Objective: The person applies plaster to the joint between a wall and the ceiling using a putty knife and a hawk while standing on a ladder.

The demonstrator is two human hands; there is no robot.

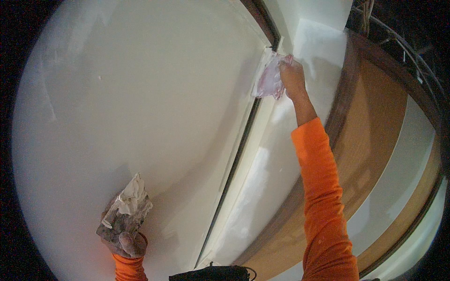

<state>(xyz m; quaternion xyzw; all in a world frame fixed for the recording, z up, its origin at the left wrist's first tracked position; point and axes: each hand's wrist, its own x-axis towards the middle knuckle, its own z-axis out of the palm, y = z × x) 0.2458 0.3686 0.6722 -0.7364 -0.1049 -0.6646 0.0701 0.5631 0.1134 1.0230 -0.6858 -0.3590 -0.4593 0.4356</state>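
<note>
My right hand [294,80] is closed on a pinkish, see-through putty spreader [270,84], held up high. The spreader's flat face lies over a narrow dark groove [236,164] where the pale wall [164,103] meets a white strip. Whitish smears show on the spreader's left edge. Down at the lower left, my left hand [130,246] grips a grey, stained putty board [140,216], its thumb on top. A ragged heap of white putty [131,196] sits on the board. Most of that hand's fingers are hidden under it.
A dark brown wooden frame [262,21] ends just above the spreader. Along the right runs a wood panel [370,126] with dark trim, beside a white wall section [318,47]. A black object [211,273] stands at the bottom edge. Dark tangled strands hang at the upper right.
</note>
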